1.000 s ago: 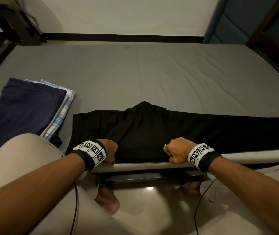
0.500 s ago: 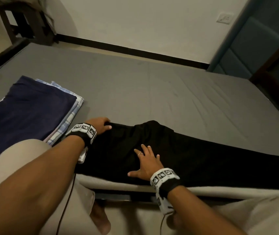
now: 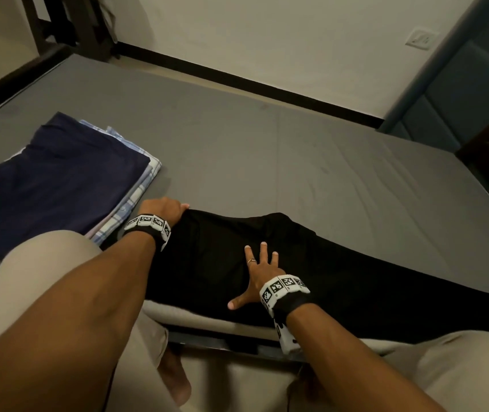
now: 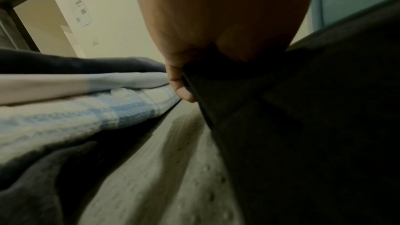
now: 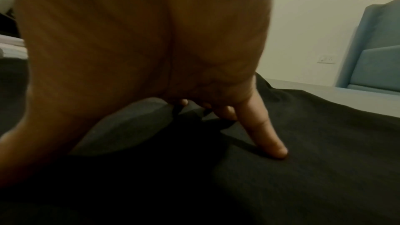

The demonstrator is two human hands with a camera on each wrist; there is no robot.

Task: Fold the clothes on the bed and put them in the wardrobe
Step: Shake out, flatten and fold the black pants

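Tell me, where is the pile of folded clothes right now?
In the head view the pile of folded clothes sits on the left side of the grey bed, just left of the black trousers and the left hand.

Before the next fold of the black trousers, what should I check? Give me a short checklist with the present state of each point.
1. Left hand grips the waist end of the trousers: ok, fingers curl round the edge.
2. Right hand presses the trousers flat: ok, fingers spread.
3. Trousers lie flat: not ok, a bump rises at the far edge.
4. Whole length on the bed: cannot tell, the leg end runs out of view.
5. Free space on the bed beyond the trousers: ok.
6. Folded pile is apart from the trousers: ok, it lies beside the left hand.
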